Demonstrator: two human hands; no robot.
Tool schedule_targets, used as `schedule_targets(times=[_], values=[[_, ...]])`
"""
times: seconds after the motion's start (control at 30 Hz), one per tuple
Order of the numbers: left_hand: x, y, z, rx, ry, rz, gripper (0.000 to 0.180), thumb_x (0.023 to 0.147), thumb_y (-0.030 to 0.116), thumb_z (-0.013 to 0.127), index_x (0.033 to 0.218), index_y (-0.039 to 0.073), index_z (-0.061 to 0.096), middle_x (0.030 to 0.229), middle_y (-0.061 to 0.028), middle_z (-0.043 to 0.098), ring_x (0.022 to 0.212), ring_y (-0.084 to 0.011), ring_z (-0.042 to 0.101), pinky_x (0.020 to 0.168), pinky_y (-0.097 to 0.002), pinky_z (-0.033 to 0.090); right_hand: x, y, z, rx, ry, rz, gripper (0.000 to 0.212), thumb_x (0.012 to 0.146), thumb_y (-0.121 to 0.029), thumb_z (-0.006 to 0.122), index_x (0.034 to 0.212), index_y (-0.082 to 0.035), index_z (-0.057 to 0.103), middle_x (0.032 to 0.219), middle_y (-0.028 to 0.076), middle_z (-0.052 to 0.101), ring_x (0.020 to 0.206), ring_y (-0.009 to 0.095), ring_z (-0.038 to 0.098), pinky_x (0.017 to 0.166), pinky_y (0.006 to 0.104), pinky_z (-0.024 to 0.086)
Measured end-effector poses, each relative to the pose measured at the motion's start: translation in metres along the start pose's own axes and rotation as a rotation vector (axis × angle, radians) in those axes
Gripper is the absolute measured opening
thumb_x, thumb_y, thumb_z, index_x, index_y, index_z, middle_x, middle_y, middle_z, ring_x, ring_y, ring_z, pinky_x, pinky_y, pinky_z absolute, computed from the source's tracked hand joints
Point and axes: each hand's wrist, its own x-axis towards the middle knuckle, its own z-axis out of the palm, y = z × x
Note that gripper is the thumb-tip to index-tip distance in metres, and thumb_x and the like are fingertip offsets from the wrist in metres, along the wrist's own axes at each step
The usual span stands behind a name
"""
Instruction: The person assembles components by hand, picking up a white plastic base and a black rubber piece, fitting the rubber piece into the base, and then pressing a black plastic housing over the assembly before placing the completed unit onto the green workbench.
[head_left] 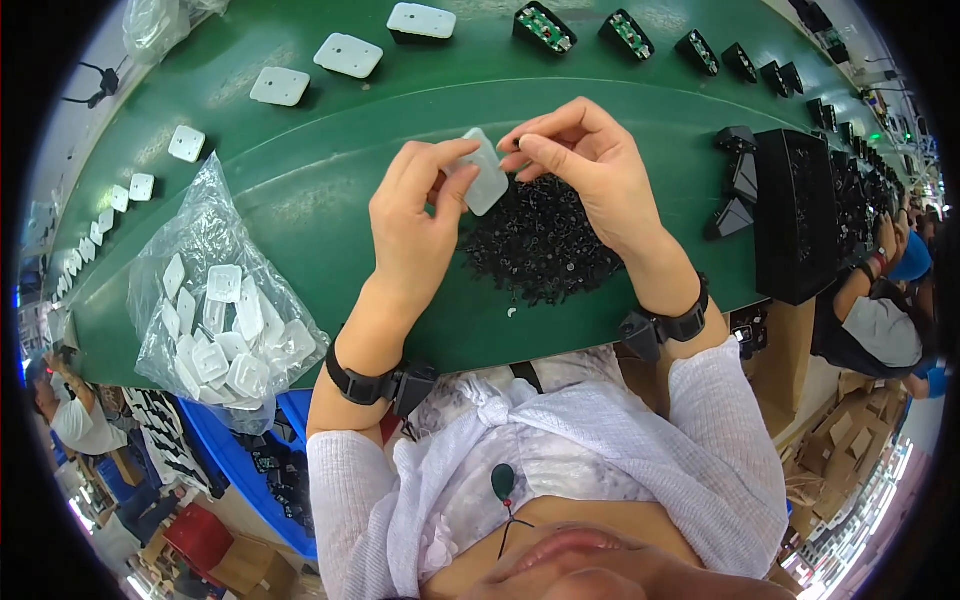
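My left hand grips a translucent white plastic cover by its edge and holds it tilted above the table. Close to the cover's right side, my right hand pinches a small black part between thumb and forefinger; its exact shape is too small to make out. Below both hands a heap of small black plastic parts lies on the green table. At my left, a clear plastic bag holds several loose white covers.
Several white covers stand in a curved row at the far left. Black housings with green circuit boards line the far right. A black bin sits at the right, beside black angular pieces. A blue crate is below the left edge.
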Motion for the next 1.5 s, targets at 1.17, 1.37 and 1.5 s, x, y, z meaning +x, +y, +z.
schedule_targets(times=[1.17, 1.37, 1.5], values=[[-0.012, 0.001, 0.007, -0.514, -0.017, -0.202, 0.007, 0.091, -0.002, 0.055, 0.095, -0.007, 0.057, 0.096, -0.0077, 0.057, 0.084, -0.0176, 0.065, 0.079, -0.0266, 0.053, -0.011, 0.024, 0.019, -0.561, 0.083, -0.179, 0.007, 0.085, -0.005, 0.067, 0.086, 0.000, 0.061, 0.083, 0.001, 0.057, 0.069, 0.004, 0.049, 0.059, 0.0189, 0.039], [-0.011, -0.004, 0.003, -0.312, -0.029, -0.080, 0.006, 0.091, 0.000, 0.058, 0.091, -0.006, 0.057, 0.094, -0.0067, 0.056, 0.079, -0.0151, 0.064, 0.074, -0.0244, 0.053, -0.013, 0.027, 0.022, -0.522, 0.079, -0.111, 0.009, 0.087, -0.006, 0.066, 0.088, -0.001, 0.059, 0.084, 0.000, 0.054, 0.068, 0.003, 0.046, 0.059, 0.0181, 0.038], [-0.007, 0.002, -0.001, -0.541, -0.092, -0.274, 0.008, 0.092, 0.004, 0.057, 0.093, -0.004, 0.058, 0.091, -0.0076, 0.060, 0.076, -0.0143, 0.064, 0.069, -0.0239, 0.052, -0.012, 0.027, 0.014, -0.585, 0.146, -0.251, 0.013, 0.086, -0.009, 0.068, 0.091, -0.003, 0.058, 0.086, -0.001, 0.051, 0.069, 0.004, 0.045, 0.062, 0.0179, 0.038]])
